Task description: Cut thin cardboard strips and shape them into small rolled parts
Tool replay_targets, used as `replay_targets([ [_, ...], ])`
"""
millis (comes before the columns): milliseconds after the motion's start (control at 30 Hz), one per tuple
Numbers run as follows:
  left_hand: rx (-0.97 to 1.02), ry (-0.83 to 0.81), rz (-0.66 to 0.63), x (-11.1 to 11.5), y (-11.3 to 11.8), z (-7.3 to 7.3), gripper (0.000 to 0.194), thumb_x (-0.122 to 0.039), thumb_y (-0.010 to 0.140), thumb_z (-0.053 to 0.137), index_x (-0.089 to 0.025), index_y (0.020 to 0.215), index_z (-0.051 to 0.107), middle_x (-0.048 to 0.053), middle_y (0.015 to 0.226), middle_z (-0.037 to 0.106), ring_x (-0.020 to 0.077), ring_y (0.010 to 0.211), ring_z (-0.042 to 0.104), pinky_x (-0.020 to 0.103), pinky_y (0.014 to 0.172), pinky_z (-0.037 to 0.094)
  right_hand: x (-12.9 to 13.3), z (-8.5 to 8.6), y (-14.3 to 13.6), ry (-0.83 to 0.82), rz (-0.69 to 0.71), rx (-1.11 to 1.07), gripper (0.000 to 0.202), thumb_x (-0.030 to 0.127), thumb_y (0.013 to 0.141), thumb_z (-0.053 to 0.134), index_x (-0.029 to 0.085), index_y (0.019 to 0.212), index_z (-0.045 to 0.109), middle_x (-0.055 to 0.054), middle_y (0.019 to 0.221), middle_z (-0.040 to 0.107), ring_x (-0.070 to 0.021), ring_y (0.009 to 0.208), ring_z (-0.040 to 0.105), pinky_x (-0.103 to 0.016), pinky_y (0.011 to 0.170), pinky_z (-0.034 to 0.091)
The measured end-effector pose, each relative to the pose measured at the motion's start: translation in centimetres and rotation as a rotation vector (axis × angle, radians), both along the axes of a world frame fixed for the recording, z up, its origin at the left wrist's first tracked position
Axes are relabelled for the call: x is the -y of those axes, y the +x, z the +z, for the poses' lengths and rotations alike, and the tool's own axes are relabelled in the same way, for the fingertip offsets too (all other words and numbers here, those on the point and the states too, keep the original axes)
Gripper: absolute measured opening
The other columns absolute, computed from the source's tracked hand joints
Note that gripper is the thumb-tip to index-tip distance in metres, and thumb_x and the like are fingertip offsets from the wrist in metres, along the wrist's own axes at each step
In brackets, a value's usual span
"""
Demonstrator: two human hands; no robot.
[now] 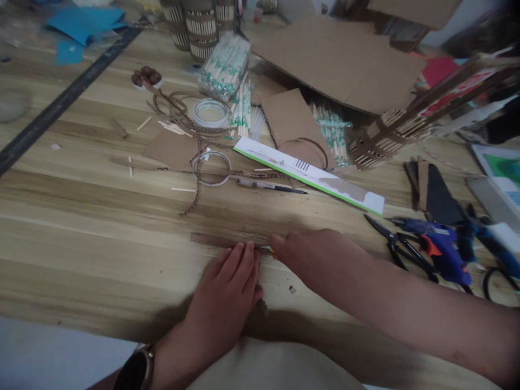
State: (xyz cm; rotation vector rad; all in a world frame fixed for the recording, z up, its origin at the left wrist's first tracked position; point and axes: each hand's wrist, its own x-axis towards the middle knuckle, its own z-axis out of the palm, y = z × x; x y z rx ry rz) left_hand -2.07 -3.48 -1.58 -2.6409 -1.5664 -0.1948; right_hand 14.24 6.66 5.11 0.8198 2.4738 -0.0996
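Observation:
A narrow brown cardboard strip (207, 240) lies flat on the wooden table near its front edge. My left hand (227, 292) presses down on it with fingers stretched out flat. Just to the right, my right hand (300, 254) is closed around a utility knife (268, 248). Only a small yellow part and the pale blade show beyond the fingers, at the strip's edge; the rest is hidden in the hand. Beyond the strip lie a black pen (270, 187) and a long white cardboard piece (304, 172) with a green edge.
Scissors (400, 244) and a blue glue gun (441, 244) lie on the right. Tape rolls (211, 112), wrapped chopsticks (225, 65) and a large cardboard sheet (341, 59) fill the back. A stick-and-cardboard model (385, 135) stands right; a dark metal bar (65, 103) crosses the left.

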Motion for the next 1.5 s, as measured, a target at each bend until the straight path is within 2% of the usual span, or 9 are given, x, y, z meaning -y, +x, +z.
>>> replay_targets([
  [300,-0.043,0.015,0.024,-0.2,0.5,0.4,0.04,-0.026,0.101,0.038,-0.008,0.122,0.067,0.012,0.128,0.068,0.0254,0.114,0.063,0.038,0.1,0.046,0.1,0.1,0.3,0.058,0.068,-0.07,0.034,-0.006,0.07,0.059,0.021,0.09,0.066,-0.004,0.07,0.072,-0.0243,0.059,0.071,-0.028,0.04,0.033],
  [467,-0.059,0.013,0.028,-0.1,0.7,0.5,0.041,-0.025,0.101,0.036,-0.007,0.122,0.067,0.013,0.128,0.068,0.0253,0.115,0.062,0.039,0.099,0.046,0.0,-0.1,0.9,0.044,-0.008,-0.048,0.032,-0.006,0.07,0.057,0.02,0.086,0.065,-0.004,0.062,0.071,-0.0259,0.052,0.07,-0.027,0.037,0.03],
  [633,-0.025,0.067,0.035,-0.3,0.7,0.4,0.041,-0.025,0.101,0.036,-0.007,0.118,0.068,0.012,0.123,0.07,0.025,0.111,0.065,0.038,0.097,0.047,0.0,-0.3,1.2,0.011,-0.059,-0.034,0.027,-0.002,0.076,0.057,0.021,0.09,0.064,-0.005,0.067,0.074,-0.0248,0.057,0.073,-0.024,0.038,0.036],
  [733,-0.001,0.062,0.015,-0.5,0.5,0.5,0.038,-0.026,0.1,0.042,-0.006,0.117,0.069,0.013,0.121,0.071,0.0251,0.109,0.066,0.038,0.099,0.047,0.2,-0.1,1.0,0.004,-0.052,0.01,0.031,-0.005,0.075,0.056,0.019,0.093,0.065,-0.007,0.072,0.075,-0.0283,0.062,0.075,-0.027,0.039,0.041],
  [933,-0.02,-0.013,-0.011,-0.7,-0.4,0.7,0.037,-0.028,0.096,0.051,-0.006,0.121,0.065,0.016,0.132,0.064,0.0294,0.116,0.063,0.041,0.1,0.049,0.5,0.3,-0.2,-0.002,-0.045,-0.048,0.033,-0.006,0.074,0.059,0.018,0.095,0.066,-0.008,0.076,0.076,-0.0301,0.066,0.075,-0.029,0.043,0.046],
  [1100,-0.103,-0.11,-0.042,-0.7,-1.1,0.3,0.038,-0.022,0.096,0.048,-0.008,0.129,0.06,0.015,0.137,0.06,0.0283,0.123,0.06,0.038,0.096,0.052,0.6,0.1,-0.8,0.048,-0.043,-0.07,0.034,-0.005,0.078,0.053,0.021,0.095,0.066,-0.007,0.076,0.076,-0.0264,0.064,0.074,-0.029,0.042,0.044],
  [1267,-0.104,-0.07,-0.039,-0.5,-1.0,-0.1,0.037,-0.018,0.097,0.046,-0.007,0.129,0.06,0.015,0.135,0.062,0.0278,0.122,0.061,0.039,0.099,0.051,0.7,-0.1,-0.7,0.062,-0.005,-0.074,0.033,-0.006,0.076,0.054,0.021,0.091,0.066,-0.005,0.072,0.075,-0.026,0.059,0.073,-0.028,0.038,0.038],
  [1500,-0.128,-0.035,-0.015,-0.4,-0.7,0.1,0.036,-0.014,0.097,0.042,-0.01,0.126,0.063,0.013,0.132,0.065,0.0247,0.12,0.062,0.038,0.1,0.05,0.8,-0.3,-0.3,0.071,-0.011,-0.064,0.041,-0.009,0.072,0.053,0.023,0.092,0.067,-0.007,0.067,0.073,-0.0271,0.052,0.071,-0.03,0.036,0.036],
])
